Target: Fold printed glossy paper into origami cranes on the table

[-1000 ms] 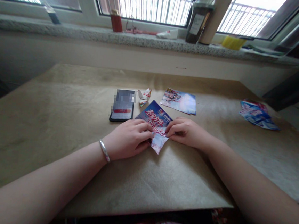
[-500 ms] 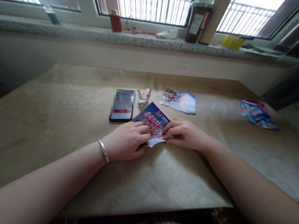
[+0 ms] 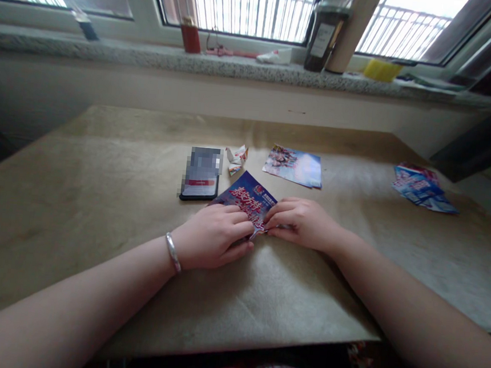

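Note:
A blue printed paper sheet (image 3: 247, 197) with red lettering lies on the tan table (image 3: 98, 194) in front of me. My left hand (image 3: 212, 238), a silver bracelet on its wrist, curls its fingers over the sheet's near left part. My right hand (image 3: 304, 222) pinches the sheet's near corner with bent fingers. The two hands nearly touch at the paper's near edge, and the lower part of the sheet is hidden under them.
A black phone (image 3: 201, 174) lies just left of the sheet. A small folded paper figure (image 3: 237, 156) and a flat printed sheet (image 3: 294, 165) sit behind it. More printed sheets (image 3: 421, 188) lie at the right. The windowsill (image 3: 238, 66) holds a red cup, a dark container and yellow items.
The near tip of the sheet, which stuck out toward me, has been folded up and away. Both hands have closed in together over the near edge.

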A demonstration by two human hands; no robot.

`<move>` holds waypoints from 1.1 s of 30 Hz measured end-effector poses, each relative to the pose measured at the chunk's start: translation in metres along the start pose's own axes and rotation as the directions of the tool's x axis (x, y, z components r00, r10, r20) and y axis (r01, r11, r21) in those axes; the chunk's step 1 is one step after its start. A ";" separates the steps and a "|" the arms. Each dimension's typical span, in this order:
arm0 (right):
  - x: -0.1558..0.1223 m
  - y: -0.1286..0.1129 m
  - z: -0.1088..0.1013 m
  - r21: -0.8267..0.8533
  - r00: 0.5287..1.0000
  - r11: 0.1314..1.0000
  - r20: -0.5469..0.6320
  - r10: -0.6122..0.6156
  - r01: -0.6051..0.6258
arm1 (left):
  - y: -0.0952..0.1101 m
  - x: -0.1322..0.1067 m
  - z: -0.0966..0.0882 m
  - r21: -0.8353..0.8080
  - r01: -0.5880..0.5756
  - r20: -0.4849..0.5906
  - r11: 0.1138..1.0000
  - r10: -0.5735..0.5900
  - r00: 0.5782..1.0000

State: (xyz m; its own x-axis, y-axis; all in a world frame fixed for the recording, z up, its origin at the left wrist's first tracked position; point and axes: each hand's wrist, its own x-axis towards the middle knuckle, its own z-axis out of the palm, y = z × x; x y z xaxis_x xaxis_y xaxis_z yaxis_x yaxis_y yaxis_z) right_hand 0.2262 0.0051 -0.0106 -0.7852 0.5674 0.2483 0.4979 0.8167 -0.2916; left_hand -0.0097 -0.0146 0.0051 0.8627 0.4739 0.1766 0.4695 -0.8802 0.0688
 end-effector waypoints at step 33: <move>-0.002 0.001 0.002 -0.089 0.993 0.989 -0.046 0.113 -0.116 | -0.009 -0.001 0.012 0.149 0.341 -0.045 0.928 -0.338 0.940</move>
State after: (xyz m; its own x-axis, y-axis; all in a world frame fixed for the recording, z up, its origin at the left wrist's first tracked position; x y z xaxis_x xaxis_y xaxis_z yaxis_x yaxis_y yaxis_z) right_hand 0.2275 0.0049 -0.0133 -0.7064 0.6600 0.2557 0.6167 0.7512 -0.2354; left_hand -0.0121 -0.0071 -0.0073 0.6434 0.7423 0.1872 0.7582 -0.6517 -0.0219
